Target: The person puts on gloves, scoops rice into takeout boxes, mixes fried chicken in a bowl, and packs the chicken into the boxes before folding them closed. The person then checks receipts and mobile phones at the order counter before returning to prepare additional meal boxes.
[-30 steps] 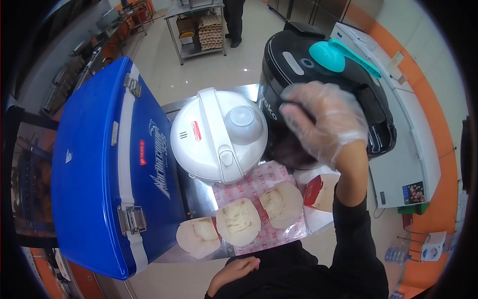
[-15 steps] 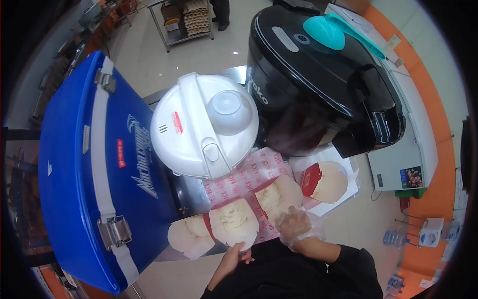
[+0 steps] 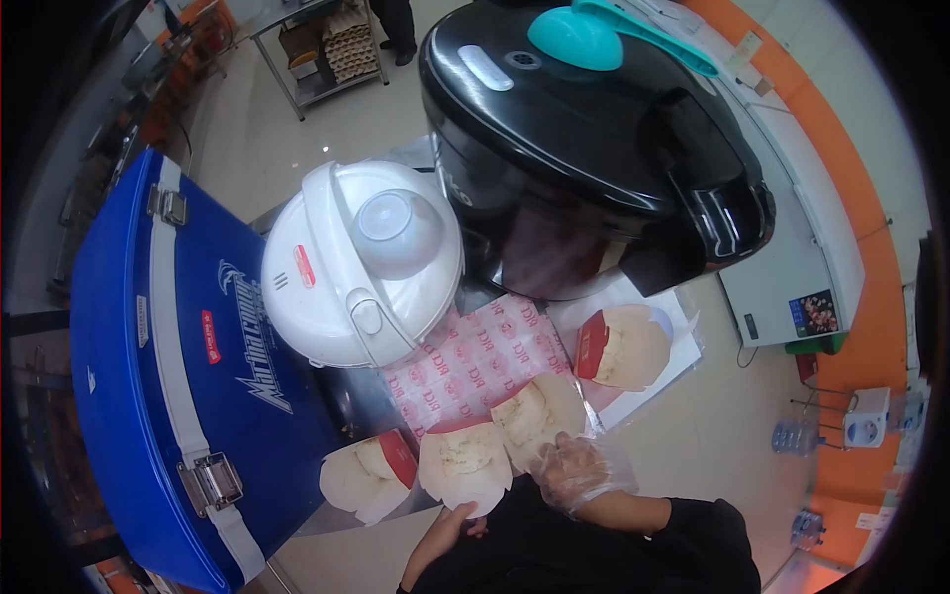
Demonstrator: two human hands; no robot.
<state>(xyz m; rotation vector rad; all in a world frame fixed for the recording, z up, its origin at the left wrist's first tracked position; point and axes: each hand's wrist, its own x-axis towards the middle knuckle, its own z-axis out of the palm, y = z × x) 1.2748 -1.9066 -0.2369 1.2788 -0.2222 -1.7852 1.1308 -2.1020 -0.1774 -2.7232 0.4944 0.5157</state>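
Observation:
My left hand (image 3: 447,529), bare, pinches the lower edge of an open paper box of rice (image 3: 465,463) near the table's front edge. In a clear plastic glove, my right hand (image 3: 574,475) touches the lower edge of the neighbouring rice box (image 3: 537,418); its fingers are curled and partly hidden by the box flap. To the left sits another rice box (image 3: 366,477) with a red side. A fourth box (image 3: 623,348) stands farther right on white paper. Pink printed wrapping paper (image 3: 475,356) lies behind the boxes.
A white rice cooker (image 3: 327,267) carries an upturned bowl (image 3: 396,226). Behind and right is a large black cooker (image 3: 584,129) with a teal scoop (image 3: 579,38) on top. A blue cooler box (image 3: 109,346) stands left. A person's legs (image 3: 398,28) show beyond, near a steel trolley (image 3: 297,99).
My right hand has come down from beside the black cooker to a rice box. My left hand has moved up to a box edge. The view has shifted, and the boxes sit slightly differently.

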